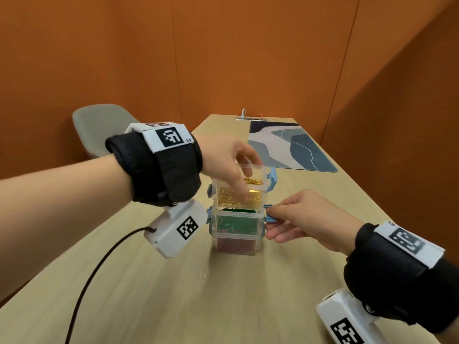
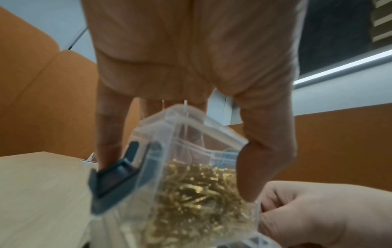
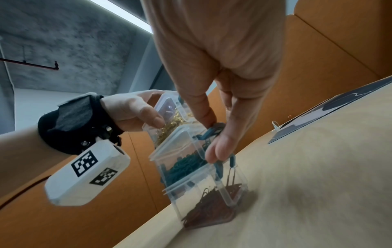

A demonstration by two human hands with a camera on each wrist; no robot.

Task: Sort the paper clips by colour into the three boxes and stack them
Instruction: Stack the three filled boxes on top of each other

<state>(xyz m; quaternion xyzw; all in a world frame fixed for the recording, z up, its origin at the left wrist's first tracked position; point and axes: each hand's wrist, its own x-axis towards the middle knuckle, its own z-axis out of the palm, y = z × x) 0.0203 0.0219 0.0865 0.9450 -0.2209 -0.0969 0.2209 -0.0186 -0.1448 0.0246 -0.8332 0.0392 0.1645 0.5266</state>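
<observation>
Three clear boxes stand stacked mid-table: the bottom box (image 1: 236,245) (image 3: 212,206) holds red clips, the middle box (image 1: 236,225) (image 3: 184,165) green ones, and the top box (image 1: 250,192) (image 2: 191,193) gold ones. My left hand (image 1: 231,157) grips the top box from above, thumb on the near face and fingers on the far side. My right hand (image 1: 280,223) pinches the blue latch (image 1: 270,216) (image 3: 210,132) on the right side of the middle box, between thumb and forefinger. Another blue latch (image 2: 114,181) sticks out from the top box's left side.
A patterned blue-and-white mat (image 1: 290,147) lies at the far right of the wooden table (image 1: 173,294). A grey chair (image 1: 99,125) stands beyond the left edge. A dark cable (image 1: 99,269) trails from my left wrist camera across the table. Orange walls enclose the space.
</observation>
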